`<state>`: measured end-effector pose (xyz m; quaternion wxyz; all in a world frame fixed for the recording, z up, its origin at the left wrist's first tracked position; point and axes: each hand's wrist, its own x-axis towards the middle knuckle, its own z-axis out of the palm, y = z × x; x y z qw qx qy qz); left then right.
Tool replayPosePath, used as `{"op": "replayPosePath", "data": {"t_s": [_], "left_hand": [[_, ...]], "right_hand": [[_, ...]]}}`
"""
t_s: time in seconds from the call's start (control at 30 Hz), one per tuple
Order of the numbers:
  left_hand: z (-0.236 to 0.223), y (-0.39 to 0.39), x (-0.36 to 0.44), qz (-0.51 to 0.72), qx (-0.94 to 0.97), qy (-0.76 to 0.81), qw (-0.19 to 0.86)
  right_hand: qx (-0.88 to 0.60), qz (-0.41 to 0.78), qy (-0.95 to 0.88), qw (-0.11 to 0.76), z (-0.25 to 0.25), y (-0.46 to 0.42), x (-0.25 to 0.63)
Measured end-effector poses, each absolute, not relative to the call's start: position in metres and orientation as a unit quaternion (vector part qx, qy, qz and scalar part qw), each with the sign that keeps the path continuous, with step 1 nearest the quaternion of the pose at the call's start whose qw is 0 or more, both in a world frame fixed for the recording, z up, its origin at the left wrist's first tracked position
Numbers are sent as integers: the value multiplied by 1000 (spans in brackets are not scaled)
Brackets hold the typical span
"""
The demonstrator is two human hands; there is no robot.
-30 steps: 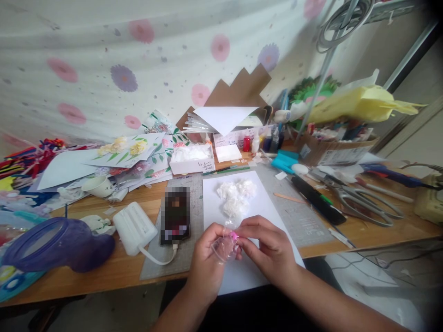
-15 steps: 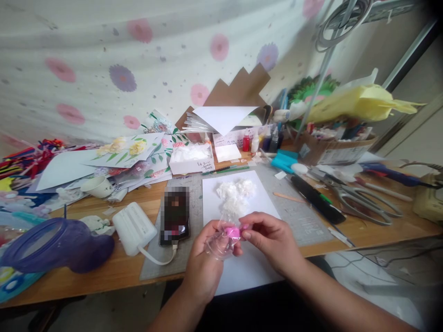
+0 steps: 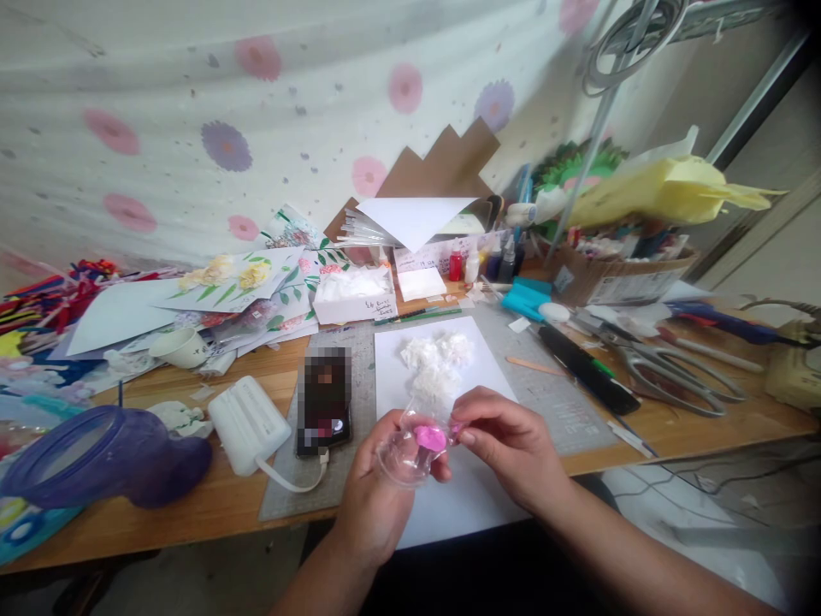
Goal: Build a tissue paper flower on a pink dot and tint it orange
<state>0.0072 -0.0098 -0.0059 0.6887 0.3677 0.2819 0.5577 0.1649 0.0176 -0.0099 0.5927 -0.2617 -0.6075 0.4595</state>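
My left hand [image 3: 381,496] is closed around a crinkly clear plastic wrapper [image 3: 396,460], which has a rounded rim. Inside it shows a bright pink, clay-like lump [image 3: 430,438]. Thumb and fingertips of my right hand [image 3: 513,441] pinch a small pink bit at the right side of the wrapper; whether it is still joined to the lump I cannot tell. Below and beyond both hands lies a white paper sheet [image 3: 475,351]. Several ruffled white tissue-like clumps [image 3: 436,381] rest on it, just past the wrapper.
Left of my hands are a phone [image 3: 324,402], a white power bank [image 3: 249,423] and a purple container [image 3: 96,462]. To the right lie a wooden stick [image 3: 534,366], a black-handled tool [image 3: 587,368] and large scissors [image 3: 660,364]. A white box [image 3: 356,304] and small bottles [image 3: 473,265] stand behind.
My right hand has shifted slightly up and right. The pink lump shows flatter and fuller inside the plastic, and the wrapper has tilted a little.
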Motion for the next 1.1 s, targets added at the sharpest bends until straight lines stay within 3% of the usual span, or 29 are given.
{"op": "replayPosePath", "data": {"t_s": [0.2, 0.6, 1.1], "left_hand": [[-5, -10, 10, 557, 365, 297, 684], [-10, -9, 15, 565, 344, 320, 679], [-6, -9, 13, 563, 366, 413, 614]], "right_hand": [[-283, 354, -674, 583, -5, 16, 169], [-227, 526, -599, 560, -10, 13, 157], [-294, 477, -606, 564, -14, 17, 169]]}}
